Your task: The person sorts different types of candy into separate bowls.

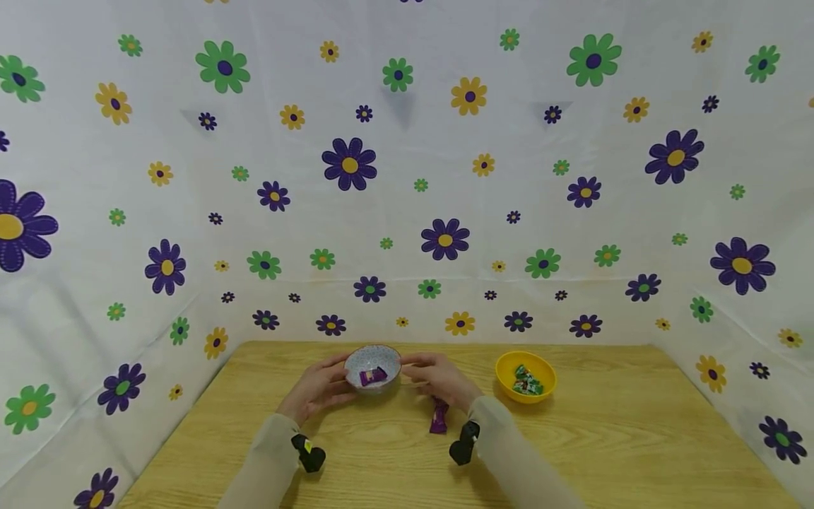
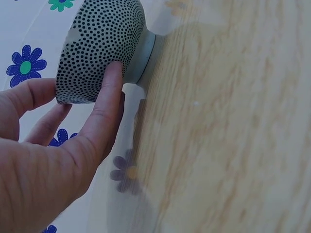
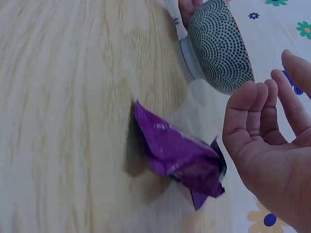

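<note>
A speckled bowl (image 1: 372, 387) with a dotted outside stands on the table, and purple-wrapped candy (image 1: 373, 375) lies inside it. My left hand (image 1: 320, 387) holds the bowl's left side, its thumb (image 2: 112, 82) against the dotted wall and other fingers at the rim. On the opposite side, my right hand (image 1: 440, 377) has its loosely bent fingertips right by the rim, with nothing in its palm. Below that hand, more purple-wrapped candy (image 3: 182, 153) lies on the table, partly hidden by the hand in the head view.
To the right of my right hand stands a yellow bowl (image 1: 552, 391) with several green-wrapped candies (image 1: 527, 382) in it. Behind the wooden table (image 1: 610, 431) hangs a white flowered cloth (image 1: 407, 205), which also runs along both sides.
</note>
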The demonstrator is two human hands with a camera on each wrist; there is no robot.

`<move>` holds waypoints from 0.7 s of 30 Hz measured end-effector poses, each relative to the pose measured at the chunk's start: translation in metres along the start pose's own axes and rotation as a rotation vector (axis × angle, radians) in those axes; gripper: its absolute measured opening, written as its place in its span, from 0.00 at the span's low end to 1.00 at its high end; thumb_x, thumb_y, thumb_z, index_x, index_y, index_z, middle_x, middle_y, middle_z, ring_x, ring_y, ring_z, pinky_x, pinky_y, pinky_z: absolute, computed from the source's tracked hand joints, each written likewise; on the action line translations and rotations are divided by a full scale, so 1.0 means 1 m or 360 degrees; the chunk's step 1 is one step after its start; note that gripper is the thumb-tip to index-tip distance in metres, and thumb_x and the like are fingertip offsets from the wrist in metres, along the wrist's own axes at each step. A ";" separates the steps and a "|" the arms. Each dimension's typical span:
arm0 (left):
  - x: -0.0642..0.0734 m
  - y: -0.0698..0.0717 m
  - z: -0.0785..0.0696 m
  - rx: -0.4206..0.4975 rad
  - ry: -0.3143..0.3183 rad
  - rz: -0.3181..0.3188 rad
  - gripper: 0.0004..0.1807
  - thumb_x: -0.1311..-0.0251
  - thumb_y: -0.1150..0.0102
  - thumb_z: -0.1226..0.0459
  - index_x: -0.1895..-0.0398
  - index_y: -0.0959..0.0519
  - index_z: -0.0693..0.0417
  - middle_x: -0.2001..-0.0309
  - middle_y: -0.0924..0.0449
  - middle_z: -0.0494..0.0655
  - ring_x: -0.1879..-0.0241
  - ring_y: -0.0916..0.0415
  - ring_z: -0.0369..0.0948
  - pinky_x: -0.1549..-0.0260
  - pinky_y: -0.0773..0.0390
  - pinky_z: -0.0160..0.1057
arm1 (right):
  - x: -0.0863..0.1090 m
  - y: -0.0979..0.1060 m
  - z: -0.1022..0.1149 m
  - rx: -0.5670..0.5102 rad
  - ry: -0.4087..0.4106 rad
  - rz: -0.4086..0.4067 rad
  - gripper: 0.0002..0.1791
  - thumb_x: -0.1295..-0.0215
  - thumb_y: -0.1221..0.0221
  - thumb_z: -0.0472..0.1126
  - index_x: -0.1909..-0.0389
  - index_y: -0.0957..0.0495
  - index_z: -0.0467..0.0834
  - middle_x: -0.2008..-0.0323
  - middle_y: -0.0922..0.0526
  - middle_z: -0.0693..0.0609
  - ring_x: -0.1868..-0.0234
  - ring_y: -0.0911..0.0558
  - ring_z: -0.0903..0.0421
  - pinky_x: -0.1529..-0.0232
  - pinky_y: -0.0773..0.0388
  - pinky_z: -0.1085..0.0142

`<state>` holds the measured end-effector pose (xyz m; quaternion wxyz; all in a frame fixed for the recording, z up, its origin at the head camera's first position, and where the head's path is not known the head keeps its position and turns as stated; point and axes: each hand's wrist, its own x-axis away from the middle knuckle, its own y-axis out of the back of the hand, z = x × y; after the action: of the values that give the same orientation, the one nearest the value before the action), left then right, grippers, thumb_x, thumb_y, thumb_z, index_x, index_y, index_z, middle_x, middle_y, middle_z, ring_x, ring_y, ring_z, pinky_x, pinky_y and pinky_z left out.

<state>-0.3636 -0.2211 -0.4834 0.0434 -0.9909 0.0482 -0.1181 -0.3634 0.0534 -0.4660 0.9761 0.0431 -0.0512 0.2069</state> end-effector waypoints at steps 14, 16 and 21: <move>0.001 0.001 -0.004 -0.0050 0.0011 -0.0011 0.25 0.29 0.50 0.66 0.29 0.34 0.52 0.37 0.29 0.63 0.51 0.19 0.49 0.49 0.20 0.54 | 0.017 0.028 -0.003 0.0322 0.0125 -0.0107 0.20 0.31 0.41 0.43 0.41 0.23 0.40 0.42 0.21 0.41 0.45 0.23 0.45 0.39 0.27 0.51; 0.000 0.001 -0.004 -0.0058 0.0007 -0.0013 0.25 0.29 0.50 0.66 0.29 0.34 0.52 0.37 0.29 0.63 0.51 0.19 0.49 0.49 0.20 0.54 | 0.018 0.032 -0.006 0.0372 0.0123 -0.0112 0.22 0.33 0.39 0.44 0.41 0.23 0.40 0.42 0.21 0.43 0.44 0.24 0.46 0.38 0.29 0.50; -0.001 0.001 -0.004 -0.0039 0.0003 0.0011 0.27 0.30 0.51 0.67 0.28 0.37 0.54 0.36 0.31 0.64 0.51 0.20 0.49 0.49 0.21 0.55 | 0.023 0.042 -0.013 0.0496 0.0104 -0.0038 0.22 0.35 0.38 0.43 0.41 0.23 0.41 0.38 0.24 0.45 0.36 0.29 0.43 0.33 0.35 0.44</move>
<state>-0.3655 -0.2223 -0.4802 0.0315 -0.9910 0.0531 -0.1184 -0.3588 0.1019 -0.4731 0.9612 0.1878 0.0137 0.2018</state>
